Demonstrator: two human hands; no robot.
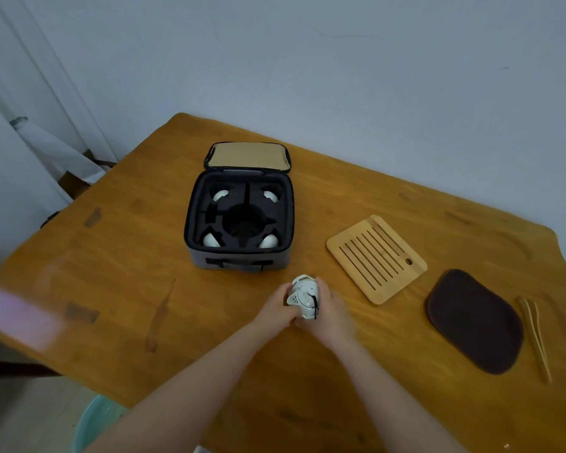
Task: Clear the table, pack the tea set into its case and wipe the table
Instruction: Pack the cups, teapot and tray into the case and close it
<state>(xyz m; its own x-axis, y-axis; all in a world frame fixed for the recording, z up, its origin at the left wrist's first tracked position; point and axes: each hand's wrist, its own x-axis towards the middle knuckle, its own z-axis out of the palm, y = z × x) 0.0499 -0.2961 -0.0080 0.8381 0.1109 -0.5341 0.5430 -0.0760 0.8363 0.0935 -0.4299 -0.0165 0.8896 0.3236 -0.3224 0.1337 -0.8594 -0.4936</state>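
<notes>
A small white teapot (304,295) with a black cord is held above the wooden table (111,273), just in front of the case. My left hand (275,307) grips its left side and my right hand (332,317) grips its right side. The grey tea set case (239,256) stands open, lid tilted back. Its black foam insert holds a white cup in each corner, such as the front left cup (210,240). The round middle slot (242,225) is dark and holds nothing I can see.
A slatted bamboo tray (376,258) lies right of the case. A dark brown cloth (474,322) and bamboo tongs (535,338) lie near the right edge. A blurred pink shape (17,313) sits at the left. A pale green bin (95,423) stands below the table's front edge.
</notes>
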